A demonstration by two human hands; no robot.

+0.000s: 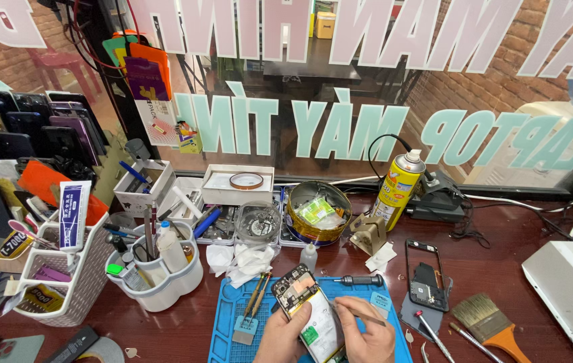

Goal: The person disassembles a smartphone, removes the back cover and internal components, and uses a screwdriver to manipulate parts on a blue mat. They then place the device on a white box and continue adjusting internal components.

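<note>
An opened smartphone (pixel 308 308) with its back off, showing the board and a white battery, lies tilted over a blue work mat (pixel 231 326). My left hand (pixel 281 338) grips the phone from its lower left side. My right hand (pixel 365 334) holds a thin metal tool (pixel 360 314) like a pen, its tip touching the phone's right edge. A black-handled screwdriver (pixel 362 280) lies on the mat just above my right hand. Two brown-handled tools (pixel 255 298) rest on the mat to the left of the phone.
A white tool cup (pixel 163 286) and a white basket (pixel 75 282) stand at left. Crumpled tissue (pixel 245 261), a round tin (pixel 313 228) and a yellow spray can (pixel 397 188) sit behind. A black phone frame (pixel 426 275), a paintbrush (pixel 491 321) and loose tools lie at right.
</note>
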